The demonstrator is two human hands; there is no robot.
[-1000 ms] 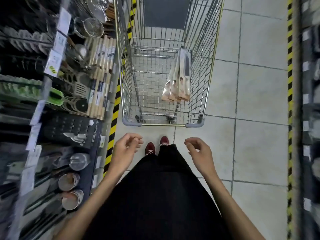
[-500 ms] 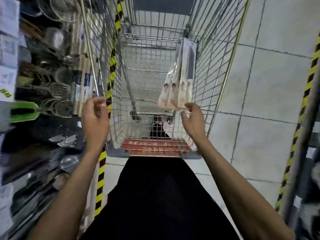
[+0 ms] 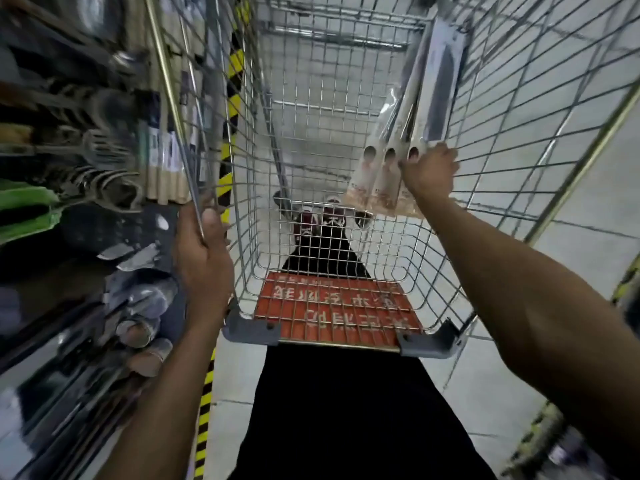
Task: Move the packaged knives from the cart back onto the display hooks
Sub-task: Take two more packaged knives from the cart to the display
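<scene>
J: While the left hand is clamped on the cart rim, what should the right do with the packs?

M: Right hand is on them. Fingers are curled over the nearest pack, partway up from its brown handle end. Reads as a grip, but the fingertips are hidden behind the hand.

J: Take all three at once?

M: I'd take one. They're fanned out, leaning on the right wall, and the film looks slippery. Thumb on the face, fingers behind, lift along the wall so corners don't snag the mesh.

J: Where do they sit relative to both hands?

M: Directly under the right hand, tilted, with the dark blades running toward the cart's far end. Well apart from the left, with the cart's width between.

J: And the left?

M: Leave it on the rim, I'd guess it stops the cart rolling during the lift. Free it for hanging.

J: Hooks?

M: Shelf is just beside the cart, left side. Too blurred to pick out a hook — can't tell which end has the hang hole either. Check both before swinging across.
</scene>
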